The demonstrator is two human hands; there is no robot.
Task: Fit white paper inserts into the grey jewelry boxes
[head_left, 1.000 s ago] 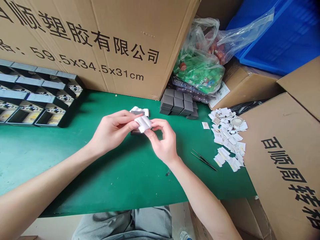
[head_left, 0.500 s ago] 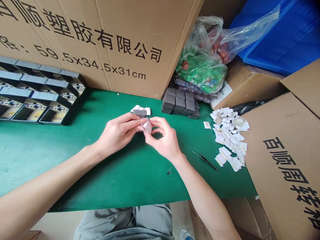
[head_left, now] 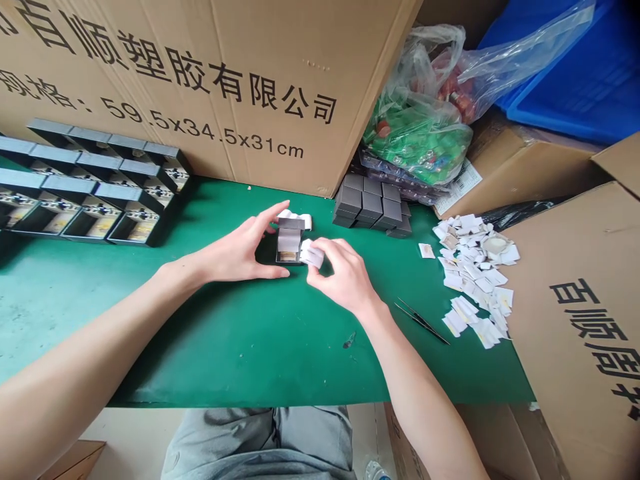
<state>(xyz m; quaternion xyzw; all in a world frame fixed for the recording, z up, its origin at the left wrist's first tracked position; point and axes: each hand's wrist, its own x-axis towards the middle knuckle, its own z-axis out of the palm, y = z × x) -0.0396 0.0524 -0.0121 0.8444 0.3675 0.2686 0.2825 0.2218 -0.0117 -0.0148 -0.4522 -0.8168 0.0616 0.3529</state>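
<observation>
Between my hands a small dark box (head_left: 289, 241) lies open on the green table, its lid tipped back. Part of its inside is whitish, with something yellowish at the near end. My left hand (head_left: 245, 248) is at the box's left side, thumb and fingers spread wide around it. My right hand (head_left: 343, 270) pinches a small white folded piece (head_left: 311, 254) just right of the box; whether it is paper or foam I cannot tell. Behind the open lid lies another white piece (head_left: 304, 219).
Rows of open black boxes (head_left: 135, 207) stand at the left. Closed grey boxes (head_left: 367, 203) are stacked at the back, near a plastic bag (head_left: 417, 137) of green items. Tweezers (head_left: 423, 321) and a pile of white slips (head_left: 475, 267) lie right. Large cardboard cartons (head_left: 225, 47) border the table.
My left hand has let go of the white piece and spread its fingers beside the box. My right hand has drawn the piece right, uncovering the open box. The view has shifted slightly left.
</observation>
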